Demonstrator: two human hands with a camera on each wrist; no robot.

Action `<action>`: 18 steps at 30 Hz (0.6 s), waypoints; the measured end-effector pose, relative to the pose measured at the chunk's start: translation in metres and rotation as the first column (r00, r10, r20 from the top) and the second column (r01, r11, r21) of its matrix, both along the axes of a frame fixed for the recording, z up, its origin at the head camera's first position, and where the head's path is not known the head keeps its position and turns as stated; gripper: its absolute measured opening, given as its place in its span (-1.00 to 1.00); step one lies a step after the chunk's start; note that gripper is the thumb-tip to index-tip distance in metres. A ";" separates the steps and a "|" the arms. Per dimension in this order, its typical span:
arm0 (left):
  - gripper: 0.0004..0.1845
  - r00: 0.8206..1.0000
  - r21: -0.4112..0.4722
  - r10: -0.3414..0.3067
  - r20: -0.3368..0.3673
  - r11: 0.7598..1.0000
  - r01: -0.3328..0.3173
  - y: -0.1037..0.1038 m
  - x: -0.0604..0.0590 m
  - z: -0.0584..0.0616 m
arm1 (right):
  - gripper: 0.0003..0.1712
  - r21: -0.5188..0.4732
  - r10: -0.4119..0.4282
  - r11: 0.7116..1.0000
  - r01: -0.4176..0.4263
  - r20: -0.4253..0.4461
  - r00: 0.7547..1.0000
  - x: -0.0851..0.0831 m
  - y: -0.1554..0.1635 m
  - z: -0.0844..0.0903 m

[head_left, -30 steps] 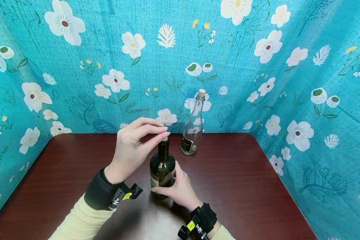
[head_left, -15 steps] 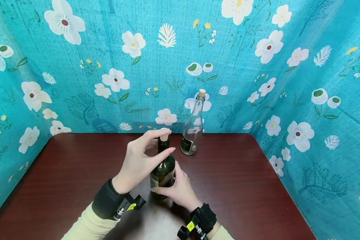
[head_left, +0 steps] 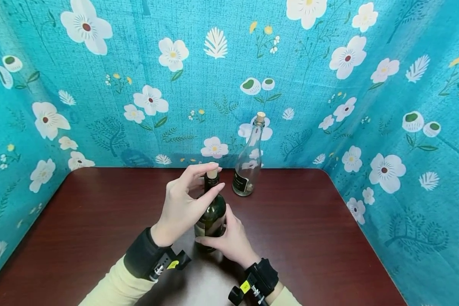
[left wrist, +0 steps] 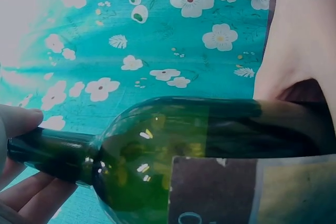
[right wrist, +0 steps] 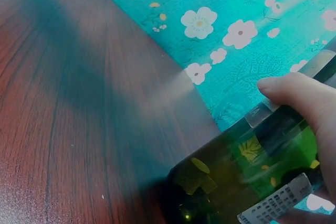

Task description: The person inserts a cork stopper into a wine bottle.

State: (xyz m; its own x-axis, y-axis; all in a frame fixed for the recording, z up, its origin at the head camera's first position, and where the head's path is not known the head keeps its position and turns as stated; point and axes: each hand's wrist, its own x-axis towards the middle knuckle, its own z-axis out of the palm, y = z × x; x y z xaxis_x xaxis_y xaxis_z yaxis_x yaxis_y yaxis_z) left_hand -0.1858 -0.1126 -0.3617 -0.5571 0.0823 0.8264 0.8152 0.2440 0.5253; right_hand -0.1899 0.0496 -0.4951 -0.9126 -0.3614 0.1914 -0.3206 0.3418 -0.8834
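A dark green wine bottle (head_left: 213,212) stands upright on the dark wooden table (head_left: 310,238). A cork (head_left: 212,174) sits in its mouth. My left hand (head_left: 213,178) pinches the bottle's top, index finger over the cork and thumb against the neck. My right hand (head_left: 231,238) grips the labelled lower body from the near side. The left wrist view shows the green bottle (left wrist: 173,150) close up, with left fingertips (left wrist: 21,121) around the neck end. In the right wrist view a thumb (right wrist: 294,90) presses on the green glass (right wrist: 247,177).
A clear glass bottle (head_left: 249,165) with its own cork (head_left: 259,116) stands behind, near the table's back edge. Teal flowered cloth (head_left: 99,106) walls the table at the back and both sides. Bare table top lies left and right of the hands.
My left hand has come down from above the bottle mouth with the cork; the cork now sits in the neck with fingers around it. The right hand has kept its hold.
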 end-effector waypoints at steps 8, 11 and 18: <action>-0.43 1.000 0.005 0.020 0.021 1.000 -0.020 0.002 0.001 -0.001 | -0.01 0.005 -0.003 1.000 0.003 0.004 1.000 0.000 0.001 0.000; -0.30 0.998 -0.029 0.048 0.035 0.998 -0.047 0.002 0.002 -0.008 | -0.01 0.011 -0.009 1.000 0.009 0.000 1.000 0.000 0.001 0.000; -0.29 0.969 -0.125 0.144 0.203 0.985 -0.120 -0.007 0.005 -0.049 | 0.00 0.012 -0.002 1.000 0.002 -0.035 0.999 0.000 0.000 -0.001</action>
State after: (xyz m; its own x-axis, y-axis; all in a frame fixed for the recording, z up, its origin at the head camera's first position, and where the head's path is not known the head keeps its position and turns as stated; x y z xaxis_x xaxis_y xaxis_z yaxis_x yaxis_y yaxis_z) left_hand -0.1805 -0.1198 -0.4108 -0.7295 0.0809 0.6792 0.6457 0.4087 0.6449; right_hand -0.1902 0.0495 -0.4966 -0.9061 -0.3621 0.2189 -0.3506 0.3532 -0.8674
